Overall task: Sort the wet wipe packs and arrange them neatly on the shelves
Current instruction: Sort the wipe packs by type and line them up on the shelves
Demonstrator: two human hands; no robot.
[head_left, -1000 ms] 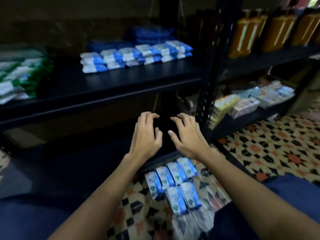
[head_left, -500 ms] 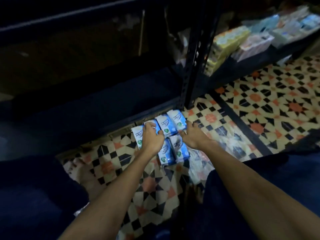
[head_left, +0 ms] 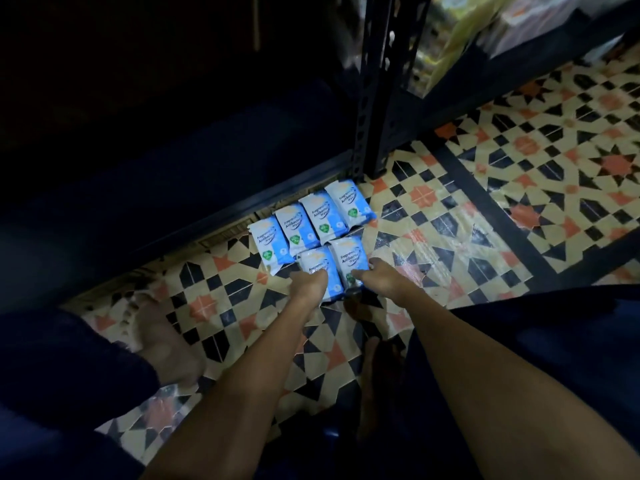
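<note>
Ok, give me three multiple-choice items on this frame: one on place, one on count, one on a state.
1. Where do the wipe packs lie?
A. on the tiled floor
B. on a shelf
C. in a box

2. How many packs show?
A. three
B. six
C. nine

3. What is the left hand doing?
A. hanging idle
B. pointing at a shelf
C. gripping a front-row pack

Key: 1 A, patterned tiles show around them; 2 B, four behind and two in front; 3 C, its fingers curl on that pack's near end.

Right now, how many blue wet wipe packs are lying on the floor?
6. Four sit in a row along the shelf base. Two lie nearer: one under the left hand at, one at the right hand at. More may be underneath.
</note>
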